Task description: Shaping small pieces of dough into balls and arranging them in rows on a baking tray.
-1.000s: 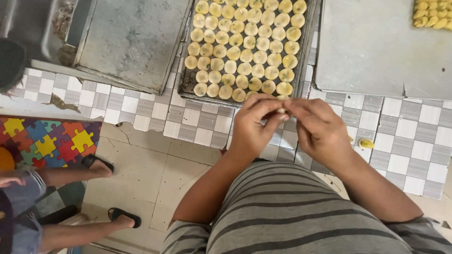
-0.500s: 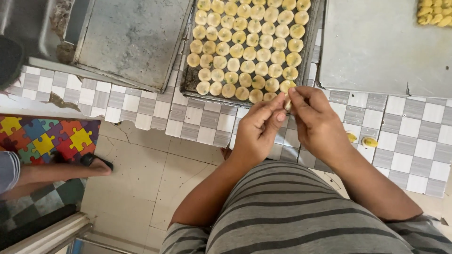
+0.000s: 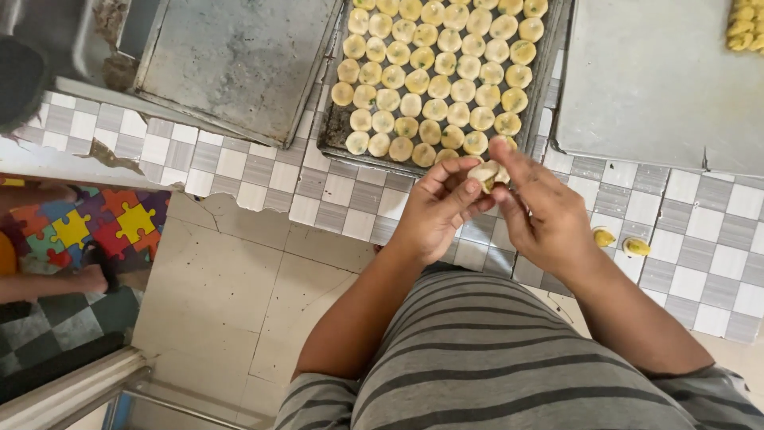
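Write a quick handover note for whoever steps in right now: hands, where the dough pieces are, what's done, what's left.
Left hand and right hand: both pinch one small dough piece between the fingertips, held just over the near edge of the filled tray.
Filled tray: rows of round dough pieces cover nearly all of it; little room shows at the near right corner.
Two yellowish bits lie on the checked tile counter, right of the hands.
An empty metal tray sits to the left, a flat board to the right.
Left: the held piece is not yet on the tray.
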